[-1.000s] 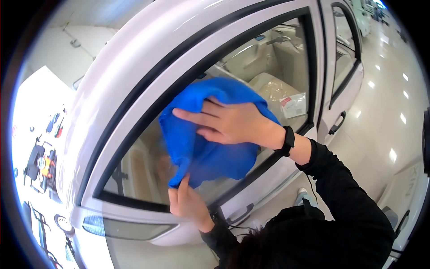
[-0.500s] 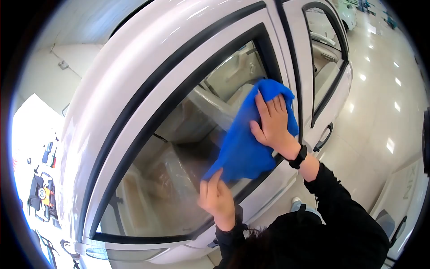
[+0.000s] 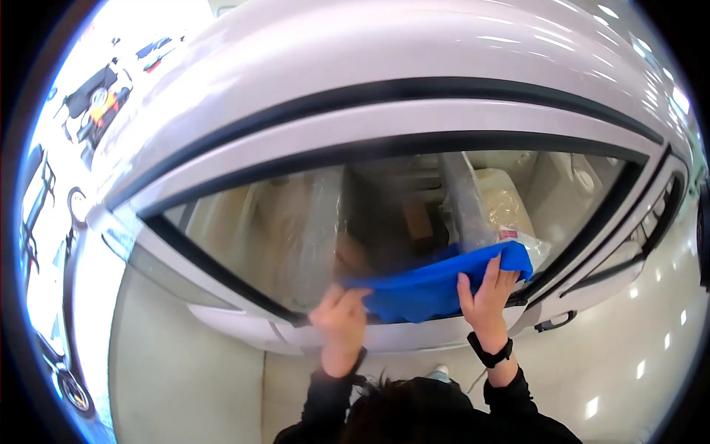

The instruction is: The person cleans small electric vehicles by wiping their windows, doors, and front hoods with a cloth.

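Window glass (image 3: 392, 214) of a pale vehicle (image 3: 355, 52), with a blue cloth (image 3: 425, 290) spread along its lower part, between the two hands. The left hand (image 3: 340, 322), somewhat blurred, is closed narrowly on the left end of the cloth; most of the material extends to the right of this grip. The right hand (image 3: 488, 300) is comparatively wide, its thumb set apart from the fingers. It lies against the right part of the cloth, which reaches just beyond the fingertips in a folded corner; the thumb rests on the near side. Contact between the fingers and the glass cannot be told. A black band (image 3: 490, 352) encircles the right wrist.

Surroundings: the black window frame (image 3: 370, 146) borders the glass, and the lower edge of the cloth hangs near its bottom run. Visible through the pane are clear plastic wrapping (image 3: 506, 203) over a pale seat and, just above the right end of the cloth, a white packet (image 3: 542, 251). A door handle (image 3: 556, 321) lies to the right of the right hand, apart from it.
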`<state>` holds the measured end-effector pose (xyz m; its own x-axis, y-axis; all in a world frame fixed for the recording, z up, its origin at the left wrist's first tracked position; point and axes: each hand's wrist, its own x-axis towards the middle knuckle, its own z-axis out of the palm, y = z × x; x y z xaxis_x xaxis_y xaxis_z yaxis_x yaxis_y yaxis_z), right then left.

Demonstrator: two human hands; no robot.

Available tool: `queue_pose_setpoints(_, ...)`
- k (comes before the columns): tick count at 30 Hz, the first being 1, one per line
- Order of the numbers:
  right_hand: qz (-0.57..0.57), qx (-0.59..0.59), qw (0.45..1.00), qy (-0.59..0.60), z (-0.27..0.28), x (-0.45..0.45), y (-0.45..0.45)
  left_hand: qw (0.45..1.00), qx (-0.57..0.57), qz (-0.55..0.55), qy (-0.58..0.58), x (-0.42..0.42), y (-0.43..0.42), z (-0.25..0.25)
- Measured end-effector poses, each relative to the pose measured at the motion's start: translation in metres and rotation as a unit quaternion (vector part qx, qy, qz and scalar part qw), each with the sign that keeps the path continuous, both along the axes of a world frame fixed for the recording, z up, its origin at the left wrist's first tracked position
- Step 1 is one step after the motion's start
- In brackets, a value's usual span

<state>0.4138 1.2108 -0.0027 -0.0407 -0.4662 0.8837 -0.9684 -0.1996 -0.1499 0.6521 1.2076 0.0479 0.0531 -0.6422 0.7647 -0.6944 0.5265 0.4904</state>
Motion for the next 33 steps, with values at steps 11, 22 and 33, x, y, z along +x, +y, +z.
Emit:
queue_pose_setpoints(11,0.063,-0.050,0.993,0.082,0.096,0.175,-0.034,0.965,-0.113,0.232,0.049,0.159,0.000,0.016)
queue_pose_setpoints(22,0.228,0.115,0.961,0.101,0.071,0.300,-0.042,0.937,0.061,0.340,0.052,0.258,0.018,-0.044)
queue_pose_setpoints(33,0.307,0.137,0.940,0.058,0.050,0.255,-0.032,0.966,0.094,0.232,0.063,0.171,0.029,-0.045)
